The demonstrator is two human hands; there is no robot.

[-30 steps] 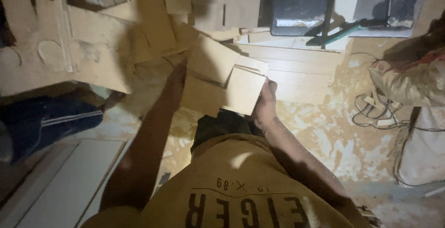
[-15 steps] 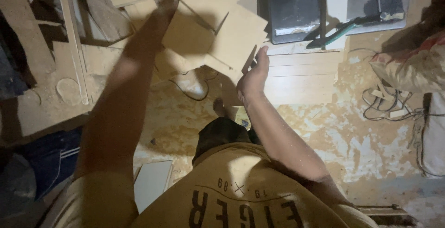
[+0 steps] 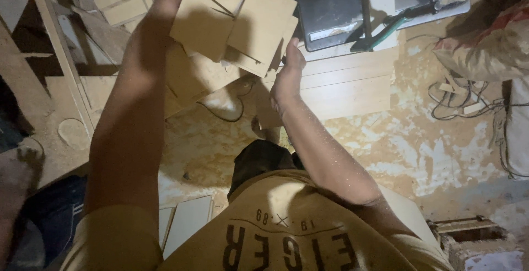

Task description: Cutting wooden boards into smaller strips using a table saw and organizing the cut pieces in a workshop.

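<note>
Left hand [image 3: 165,6], right hand [image 3: 287,75] raised

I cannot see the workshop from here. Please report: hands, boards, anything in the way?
Left hand and right hand grip a fan of thin wooden boards, raised. Below: cable on dusty floor. Nothing between the hands.

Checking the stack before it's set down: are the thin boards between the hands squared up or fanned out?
Fanned out. The thin boards sit skewed, corners jutting at different angles between the left hand and right hand.

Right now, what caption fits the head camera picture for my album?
Left hand and right hand hold flat wooden boards above a dusty floor.
</note>
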